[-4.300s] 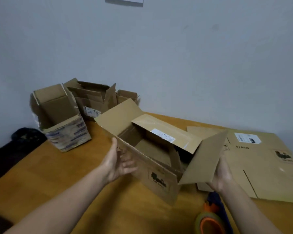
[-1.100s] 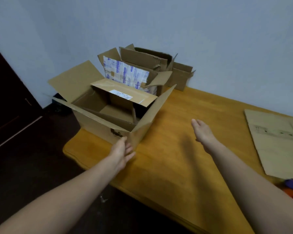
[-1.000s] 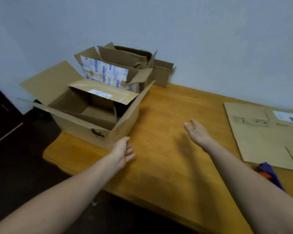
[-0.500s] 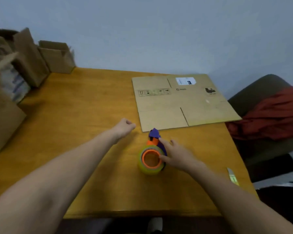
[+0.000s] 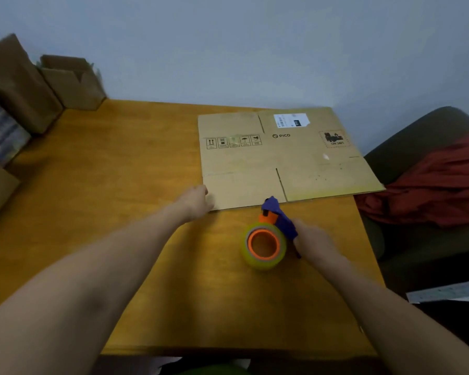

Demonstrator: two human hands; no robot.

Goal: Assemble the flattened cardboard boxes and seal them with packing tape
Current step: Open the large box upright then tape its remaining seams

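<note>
Since the frame half a second earlier, our left hand point(image 5: 197, 200) had slid forward to the near-left corner of the flattened box point(image 5: 287, 158), which lay flat right of centre on the table point(image 5: 119, 185). The hand touched the edge with fingers curled, though we could not tell whether it pinched the card. Our right hand point(image 5: 313, 242) curled round the purple handle of the tape dispenser point(image 5: 264, 244), just below the box. We judged the card light, stiff along its panels and floppy at the creases, best taken by two opposite edges.
</note>
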